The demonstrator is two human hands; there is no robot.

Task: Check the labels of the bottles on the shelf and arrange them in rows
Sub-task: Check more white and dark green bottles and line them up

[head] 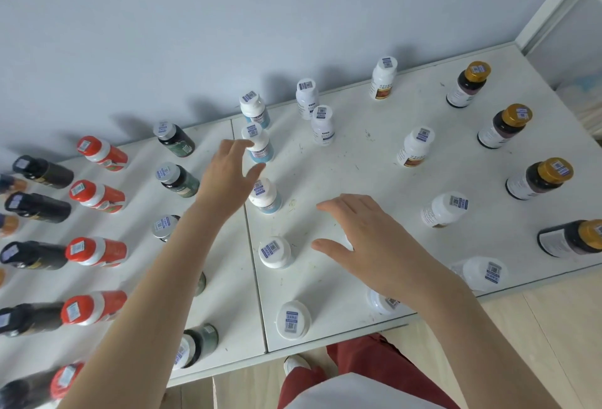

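Just right of the seam [258, 294] in the white shelf [358, 161], five white-capped bottles [265, 200] are standing in a line running from the wall toward you. Your left grip [228, 177] is hanging over the seam with fingers spread, holding nothing. Its fingertips are lying at the cap of the blue-labelled bottle [260, 148], second from the wall (whether they are touching it, you cannot tell). Your right grip [365, 239] is hovering further right of the seam, palm down, fingers straight and apart, also carrying nothing. Left of the seam, green bottles [179, 182], red bottles [97, 195] and black bottles [39, 206] are standing in rows. Far right of the seam, gold-capped bottles [540, 179] are lining the shelf's edge.
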